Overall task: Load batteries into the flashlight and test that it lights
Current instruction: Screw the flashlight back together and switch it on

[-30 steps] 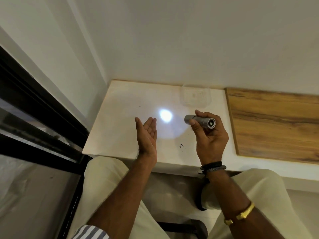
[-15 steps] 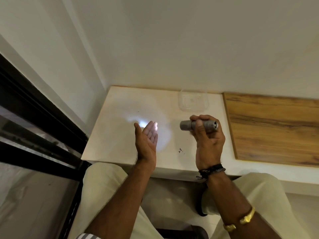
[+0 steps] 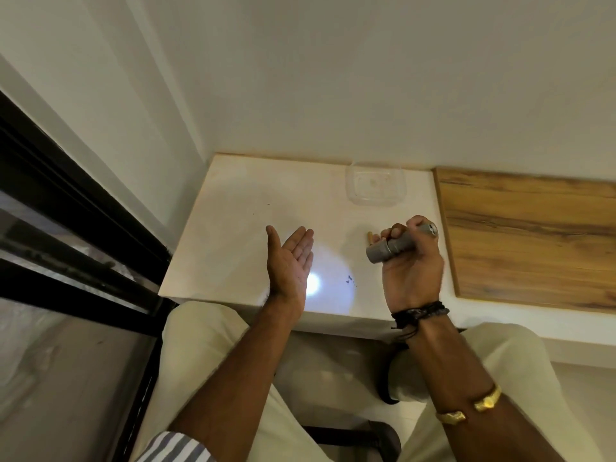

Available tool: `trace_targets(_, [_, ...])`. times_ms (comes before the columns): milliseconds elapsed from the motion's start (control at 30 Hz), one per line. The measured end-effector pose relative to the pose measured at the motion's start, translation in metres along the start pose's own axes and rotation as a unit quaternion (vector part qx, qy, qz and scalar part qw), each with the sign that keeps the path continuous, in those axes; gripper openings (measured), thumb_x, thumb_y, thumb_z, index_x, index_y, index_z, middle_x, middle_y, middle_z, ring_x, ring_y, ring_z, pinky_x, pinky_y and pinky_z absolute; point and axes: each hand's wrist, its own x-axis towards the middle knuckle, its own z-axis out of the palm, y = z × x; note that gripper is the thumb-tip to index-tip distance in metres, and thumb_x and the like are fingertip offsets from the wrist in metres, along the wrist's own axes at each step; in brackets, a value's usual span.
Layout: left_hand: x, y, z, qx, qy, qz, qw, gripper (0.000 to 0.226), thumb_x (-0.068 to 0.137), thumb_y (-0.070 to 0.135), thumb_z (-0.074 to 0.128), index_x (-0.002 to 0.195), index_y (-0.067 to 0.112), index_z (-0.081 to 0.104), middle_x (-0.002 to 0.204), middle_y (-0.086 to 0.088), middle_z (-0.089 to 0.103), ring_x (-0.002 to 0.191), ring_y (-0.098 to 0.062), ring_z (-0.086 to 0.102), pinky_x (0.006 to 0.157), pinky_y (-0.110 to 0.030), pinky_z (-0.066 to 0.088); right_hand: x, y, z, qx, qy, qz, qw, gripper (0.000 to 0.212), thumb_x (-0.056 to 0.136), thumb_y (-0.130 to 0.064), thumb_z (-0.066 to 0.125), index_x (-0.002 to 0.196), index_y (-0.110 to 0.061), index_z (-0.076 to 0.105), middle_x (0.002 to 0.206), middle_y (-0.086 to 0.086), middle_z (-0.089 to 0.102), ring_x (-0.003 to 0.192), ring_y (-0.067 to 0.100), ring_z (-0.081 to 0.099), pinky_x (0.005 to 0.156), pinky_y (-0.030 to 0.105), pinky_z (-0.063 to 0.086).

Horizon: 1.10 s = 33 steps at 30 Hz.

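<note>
A small grey metal flashlight [image 3: 390,249] is lit, its head pointing left and down. My right hand [image 3: 411,261] grips its body, fingers curled round it. Its bright spot of light [image 3: 315,283] falls on the white counter [image 3: 233,235] near the front edge, just right of my left palm. My left hand [image 3: 289,261] is held upright over the counter, palm facing right, fingers straight, holding nothing. A small tan cylinder [image 3: 369,237] lies on the counter beside the flashlight's head; I cannot tell what it is.
A clear plastic tray [image 3: 375,186] sits at the back of the counter against the wall. A wooden board [image 3: 533,235] covers the surface on the right. A dark window frame [image 3: 66,228] runs along the left. My knees are under the counter's front edge.
The flashlight's head has tipped downward, and its light spot moved from my left fingertips down to the counter by the heel of my palm. My left hand stayed upright.
</note>
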Motion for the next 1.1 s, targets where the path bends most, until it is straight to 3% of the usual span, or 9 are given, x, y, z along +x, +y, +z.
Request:
trace_targets(167, [-0.007, -0.001, 0.003, 0.015, -0.042, -0.03, 0.999, 0.091, 0.094, 0.077, 0.021, 0.15, 0.01, 0.043, 0.155, -0.01, 0.048, 0.146, -0.024, 0.04, 0.126, -0.041, 0.022, 0.0, -0.006, -0.007, 0.157, -0.006, 0.101, 0.982, 0.037, 0.093, -0.046, 0.041, 0.078, -0.014, 0.054, 0.074, 0.004, 0.051, 0.076, 0.024, 0.053, 0.106, 0.049, 0.036])
trace_targets(233, [-0.009, -0.001, 0.005, 0.015, -0.056, -0.04, 0.998, 0.092, 0.093, 0.079, 0.021, 0.15, 0.011, 0.043, 0.155, -0.008, 0.047, 0.147, -0.023, 0.039, 0.127, -0.042, 0.02, -0.001, -0.005, -0.007, 0.176, -0.006, 0.111, 0.978, 0.031, 0.088, -0.041, 0.042, 0.076, -0.014, 0.052, 0.072, 0.004, 0.05, 0.074, 0.024, 0.053, 0.111, 0.05, 0.033])
trace_targets(433, [-0.01, -0.004, 0.007, 0.008, -0.069, -0.051, 0.996, 0.093, 0.092, 0.079, 0.016, 0.15, 0.012, 0.043, 0.156, -0.009, 0.047, 0.147, -0.026, 0.04, 0.126, -0.044, 0.02, -0.004, 0.002, -0.004, 0.206, -0.006, 0.121, 0.971, 0.02, 0.072, -0.033, 0.048, 0.074, -0.012, 0.049, 0.069, 0.005, 0.047, 0.072, 0.025, 0.05, 0.094, 0.043, 0.04])
trace_targets(567, [-0.01, -0.004, 0.008, 0.012, -0.07, -0.053, 0.996, 0.092, 0.093, 0.078, 0.015, 0.151, 0.012, 0.042, 0.157, -0.009, 0.046, 0.147, -0.026, 0.039, 0.126, -0.045, 0.021, -0.005, 0.005, -0.001, 0.203, -0.004, 0.119, 0.972, 0.018, 0.074, -0.03, 0.045, 0.074, -0.012, 0.049, 0.071, 0.005, 0.046, 0.072, 0.025, 0.049, 0.097, 0.043, 0.033])
trace_targets(733, [-0.01, -0.004, 0.008, 0.005, -0.066, -0.051, 0.996, 0.092, 0.094, 0.077, 0.013, 0.152, 0.011, 0.041, 0.157, -0.01, 0.045, 0.147, -0.027, 0.039, 0.126, -0.045, 0.021, -0.004, 0.008, 0.0, 0.188, -0.003, 0.126, 0.974, 0.027, 0.091, -0.026, 0.03, 0.076, -0.013, 0.048, 0.073, 0.006, 0.045, 0.074, 0.025, 0.047, 0.088, 0.04, 0.037])
trace_targets(833, [-0.009, -0.004, 0.008, 0.001, -0.064, -0.051, 0.997, 0.092, 0.094, 0.077, 0.013, 0.152, 0.011, 0.041, 0.157, -0.01, 0.045, 0.147, -0.027, 0.039, 0.126, -0.045, 0.021, -0.004, 0.012, 0.002, 0.181, -0.013, 0.128, 0.975, 0.018, 0.083, -0.025, 0.037, 0.077, -0.013, 0.048, 0.073, 0.006, 0.045, 0.073, 0.025, 0.046, 0.084, 0.039, 0.037])
trace_targets(967, [-0.008, -0.003, 0.007, 0.008, -0.057, -0.048, 0.997, 0.091, 0.094, 0.076, 0.014, 0.152, 0.011, 0.041, 0.157, -0.01, 0.046, 0.146, -0.026, 0.041, 0.126, -0.043, 0.023, -0.002, 0.016, 0.0, 0.199, -0.012, 0.157, 0.967, 0.03, 0.093, -0.035, 0.038, 0.082, -0.011, 0.053, 0.081, 0.006, 0.048, 0.078, 0.023, 0.048, 0.088, 0.036, 0.037])
trace_targets(1067, [-0.007, -0.002, 0.007, 0.082, -0.016, -0.017, 0.996, 0.075, 0.1, 0.066, 0.025, 0.149, 0.013, 0.046, 0.152, -0.008, 0.052, 0.142, -0.024, 0.047, 0.122, -0.042, 0.031, 0.003, 0.021, 0.004, 0.136, -0.025, 0.172, 0.975, 0.008, 0.082, -0.009, 0.047, 0.085, -0.012, 0.053, 0.083, 0.006, 0.051, 0.078, 0.021, 0.05, 0.09, 0.038, 0.037])
trace_targets(1100, [-0.006, -0.002, 0.006, 0.129, 0.008, 0.003, 0.992, 0.065, 0.103, 0.058, 0.035, 0.147, 0.013, 0.049, 0.149, -0.007, 0.055, 0.139, -0.025, 0.051, 0.119, -0.042, 0.037, 0.007, 0.026, 0.005, 0.089, -0.022, 0.171, 0.981, 0.02, 0.078, 0.005, 0.045, 0.086, -0.013, 0.052, 0.082, 0.006, 0.053, 0.077, 0.021, 0.05, 0.088, 0.038, 0.039])
